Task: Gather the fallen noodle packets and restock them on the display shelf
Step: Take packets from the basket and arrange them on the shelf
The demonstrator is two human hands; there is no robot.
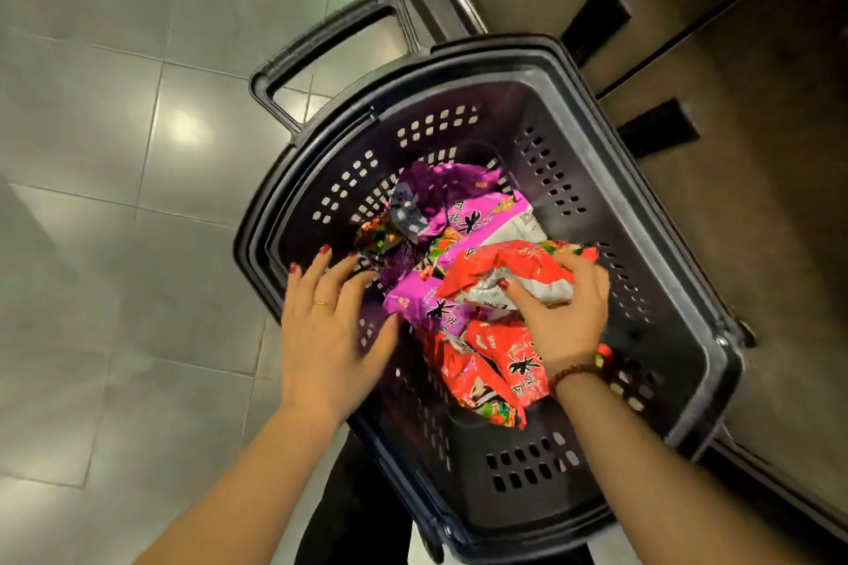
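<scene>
While the right hand (564,312) gripped a crumpled red packet (518,271), thumb pressed on its silver back and fingers curled over its far edge, that packet lay on top of the heap, toward three o'clock inside the basket (679,243). To do this lift well, I judged, the hand should raise it straight up, clear of its neighbours, and squeeze lightly, since the noodle block inside would likely crack under a hard pinch and the foil looked slippery.

The packet was glossy and creased, red on the face with black lettering, silver-grey on the reverse. Pink-purple packets (459,225) overlapped beside it from the centre toward twelve o'clock. More red packets (495,376) sat at six o'clock, partly under the wrist.

The left hand (330,326) hovered at nine o'clock over the rim, fingers spread and straight, holding nothing. Whether its thumb touched the nearest purple packet I could not tell. It could steady the heap.

The basket was dark slotted plastic with a pull handle (321,46) at eleven o'clock. It stood on grey floor tiles (114,151) beside a brown cabinet (734,106) at two o'clock.
</scene>
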